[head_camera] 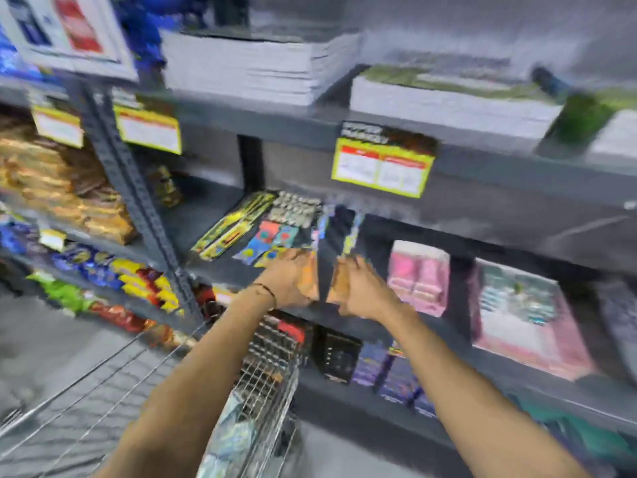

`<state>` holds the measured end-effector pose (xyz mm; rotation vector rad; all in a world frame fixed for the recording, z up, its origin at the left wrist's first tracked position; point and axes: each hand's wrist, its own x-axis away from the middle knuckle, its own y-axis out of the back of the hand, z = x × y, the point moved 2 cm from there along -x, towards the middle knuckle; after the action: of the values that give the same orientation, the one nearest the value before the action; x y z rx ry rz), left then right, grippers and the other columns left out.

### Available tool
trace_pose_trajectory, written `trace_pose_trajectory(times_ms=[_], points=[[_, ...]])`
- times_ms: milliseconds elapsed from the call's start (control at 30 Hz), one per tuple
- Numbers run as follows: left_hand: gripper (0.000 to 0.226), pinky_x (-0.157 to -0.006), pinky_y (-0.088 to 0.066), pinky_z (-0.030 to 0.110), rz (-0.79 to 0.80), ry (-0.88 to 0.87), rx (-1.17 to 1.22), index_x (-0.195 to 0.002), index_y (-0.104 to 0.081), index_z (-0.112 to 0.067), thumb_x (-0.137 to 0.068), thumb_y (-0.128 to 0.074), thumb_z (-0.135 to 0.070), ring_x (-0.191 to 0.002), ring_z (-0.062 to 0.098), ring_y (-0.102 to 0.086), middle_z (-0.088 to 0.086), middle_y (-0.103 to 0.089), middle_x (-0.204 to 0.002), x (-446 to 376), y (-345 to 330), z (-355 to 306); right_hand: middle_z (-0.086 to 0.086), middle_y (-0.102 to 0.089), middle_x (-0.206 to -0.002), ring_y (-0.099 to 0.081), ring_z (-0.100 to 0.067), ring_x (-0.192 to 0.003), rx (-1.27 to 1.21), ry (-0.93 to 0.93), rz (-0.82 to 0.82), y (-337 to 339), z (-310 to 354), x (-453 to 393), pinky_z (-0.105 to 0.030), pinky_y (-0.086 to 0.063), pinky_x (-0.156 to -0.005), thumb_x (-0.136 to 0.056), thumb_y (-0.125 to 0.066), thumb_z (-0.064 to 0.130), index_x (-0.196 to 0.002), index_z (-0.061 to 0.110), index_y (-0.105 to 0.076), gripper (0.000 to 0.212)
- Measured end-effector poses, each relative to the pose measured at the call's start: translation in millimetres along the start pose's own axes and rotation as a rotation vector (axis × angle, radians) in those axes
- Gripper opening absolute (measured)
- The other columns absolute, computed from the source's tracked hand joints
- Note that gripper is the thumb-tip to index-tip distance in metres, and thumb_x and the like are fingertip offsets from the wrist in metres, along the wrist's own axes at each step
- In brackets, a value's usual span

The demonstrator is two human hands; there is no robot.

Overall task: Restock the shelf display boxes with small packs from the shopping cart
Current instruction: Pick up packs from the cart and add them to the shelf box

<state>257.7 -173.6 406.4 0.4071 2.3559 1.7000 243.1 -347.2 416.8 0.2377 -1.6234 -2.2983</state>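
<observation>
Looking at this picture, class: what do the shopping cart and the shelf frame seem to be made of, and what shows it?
Shopping cart: probably bare metal wire, shiny; thin silvery rods cross in a grid that catches light.
Shelf frame: likely steel painted matte dark grey; its slanted upright shows a row of punched holes. Blur leaves the finish uncertain.

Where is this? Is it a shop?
Most likely a shop aisle: yellow price tags hang on the grey shelves, snack packets fill one rack, and a wire shopping cart stands below both hands.
</observation>
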Motion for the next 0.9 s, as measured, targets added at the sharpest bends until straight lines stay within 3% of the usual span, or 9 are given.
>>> trace_pose_trajectory(times_ms=[200,400,567,700,767,900], points=[[0.102,-0.116,-0.017,0.032,0.126,-0.156,-0.026,-0.142,-0.021,-0.007,-0.062,-0.082,-0.021,-0.14,0.027,-0.022,0.016,-0.023,-0.151,-89.7,-16.6,-96.7,-0.013,-0.046,-0.136,-0.042,-0.028,-0.127,0.139,-0.144,-0.073,45.5,-95.0,5.9,-0.036,-0.032,-0.109,-0.056,-0.083,0.031,-0.134,0.008,-0.038,0.093],[0.099,-0.113,-0.026,0.029,0.21,-0.207,-0.034,-0.14,-0.026,-0.009,-0.059,-0.082,-0.021,-0.137,0.026,-0.028,0.011,-0.027,-0.149,-135.5,-40.2,-144.2,-0.011,-0.045,-0.139,-0.039,-0.025,-0.131,0.159,-0.25,-0.026,45.3,-148.8,7.0,-0.036,-0.025,-0.114,-0.057,-0.08,0.028,-0.136,0.011,-0.037,0.092],[0.076,-0.105,-0.039,0.031,0.294,-0.171,0.016,-0.133,-0.039,-0.014,-0.067,-0.075,-0.018,-0.126,0.025,-0.044,0.009,-0.044,-0.14,-147.7,-49.2,-148.9,-0.01,-0.031,-0.152,-0.027,-0.025,-0.142,0.109,-0.26,0.018,39.7,-159.2,4.0,-0.041,-0.016,-0.12,-0.065,-0.075,0.026,-0.146,0.014,-0.022,0.098],[0.056,-0.1,-0.043,0.027,0.29,-0.159,0.082,-0.129,-0.048,-0.01,-0.078,-0.071,-0.014,-0.118,0.029,-0.053,0.01,-0.055,-0.133,-152.1,-48.1,-146.0,-0.007,-0.033,-0.151,-0.033,-0.027,-0.138,0.06,-0.282,0.003,43.3,-163.6,1.7,-0.036,-0.02,-0.118,-0.074,-0.066,0.013,-0.142,0.02,-0.034,0.075],[0.055,-0.097,-0.039,0.018,0.276,-0.162,0.13,-0.134,-0.042,-0.008,-0.084,-0.064,-0.008,-0.126,0.029,-0.047,0.011,-0.046,-0.141,-150.2,-51.3,-143.6,-0.007,-0.035,-0.148,-0.037,-0.03,-0.133,0.041,-0.315,-0.004,44.5,-164.4,2.8,-0.034,-0.027,-0.115,-0.076,-0.062,0.006,-0.14,0.021,-0.039,0.07],[0.088,-0.118,-0.009,0.028,0.148,-0.155,0.159,-0.146,-0.008,-0.011,-0.082,-0.068,-0.018,-0.145,0.02,-0.006,0.006,-0.002,-0.158,-132.1,-51.9,-132.7,-0.008,-0.03,-0.151,-0.033,-0.028,-0.138,0.049,-0.308,0.008,45.9,-155.0,7.3,-0.036,-0.02,-0.118,-0.071,-0.069,0.008,-0.143,0.016,-0.033,0.08]])
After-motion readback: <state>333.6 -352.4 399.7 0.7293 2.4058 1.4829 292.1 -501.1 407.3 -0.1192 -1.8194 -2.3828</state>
